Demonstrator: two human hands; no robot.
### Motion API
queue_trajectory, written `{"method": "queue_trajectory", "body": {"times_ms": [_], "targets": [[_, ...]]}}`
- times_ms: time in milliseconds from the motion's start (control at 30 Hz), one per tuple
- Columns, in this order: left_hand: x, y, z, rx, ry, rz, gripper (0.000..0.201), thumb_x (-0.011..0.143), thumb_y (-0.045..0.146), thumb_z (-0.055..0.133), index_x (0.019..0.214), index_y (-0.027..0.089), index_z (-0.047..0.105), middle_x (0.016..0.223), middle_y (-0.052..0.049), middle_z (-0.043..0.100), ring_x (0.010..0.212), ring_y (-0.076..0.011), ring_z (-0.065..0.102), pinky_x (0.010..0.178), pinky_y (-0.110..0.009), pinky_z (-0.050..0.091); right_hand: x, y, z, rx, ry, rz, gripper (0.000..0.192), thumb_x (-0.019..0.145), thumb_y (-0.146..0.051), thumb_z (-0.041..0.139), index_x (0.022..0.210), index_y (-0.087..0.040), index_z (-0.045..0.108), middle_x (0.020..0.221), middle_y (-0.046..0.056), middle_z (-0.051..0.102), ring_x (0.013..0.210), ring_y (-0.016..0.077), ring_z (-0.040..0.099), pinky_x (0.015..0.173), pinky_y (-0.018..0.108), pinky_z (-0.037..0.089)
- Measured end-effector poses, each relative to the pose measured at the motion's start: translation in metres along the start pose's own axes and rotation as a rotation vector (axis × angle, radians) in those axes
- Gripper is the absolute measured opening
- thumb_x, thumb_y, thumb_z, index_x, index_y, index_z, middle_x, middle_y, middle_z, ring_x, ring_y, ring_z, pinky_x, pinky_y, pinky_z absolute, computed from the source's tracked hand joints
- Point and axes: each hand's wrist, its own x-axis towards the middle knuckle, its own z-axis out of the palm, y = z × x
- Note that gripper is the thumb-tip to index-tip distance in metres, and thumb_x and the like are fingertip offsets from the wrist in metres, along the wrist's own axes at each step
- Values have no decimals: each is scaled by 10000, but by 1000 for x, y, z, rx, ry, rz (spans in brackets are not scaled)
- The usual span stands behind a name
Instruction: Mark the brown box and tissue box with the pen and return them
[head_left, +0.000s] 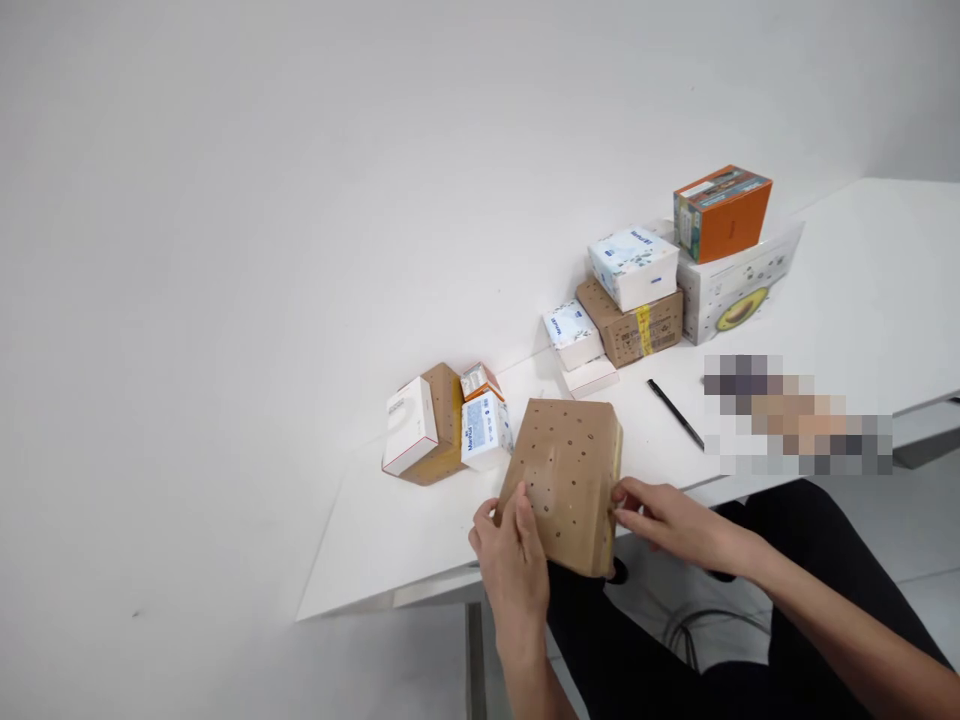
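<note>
Your left hand [511,545] and right hand [660,520] pinch opposite sides of brown box [564,480], steadying it at table [390,530] edge, pen [675,412] beyond.

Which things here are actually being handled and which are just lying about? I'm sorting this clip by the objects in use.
In hand:
left hand and right hand grip the brown dotted box at the table's near edge.

Lying about:
black pen;
white and brown boxes with small tissue packs;
the stack with the orange box, tissue box and avocado-printed box.
</note>
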Motion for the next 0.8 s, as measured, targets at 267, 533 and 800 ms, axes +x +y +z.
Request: {"method": "queue_trajectory", "body": {"times_ms": [267,533,800], "targets": [[-7,1,14,102,20,172,533,808,483,569,1311,327,486,1407,-109,306,1204,-320,392,922,-480,438,46,21,8,145,125,16,465,868,-439,418,1242,-182,520,1138,115,644,829,208,646,726,355,521],[57,12,59,153,232,270,488,829,482,536,1248,233,566,1325,-175,354,1148,-331,407,924,-500,403,45,42,8,203,255,-18,417,848,-446,457,1173,-200,547,1177,110,620,990,222,627,845,370,503],[100,23,77,121,172,382,458,834,443,547,1239,232,573,1322,-155,366,1164,-332,363,958,-508,382,40,64,3,113,294,86,310,883,-444,415,962,-197,584,677,9,599,582,153,605,572,284,481]]}}
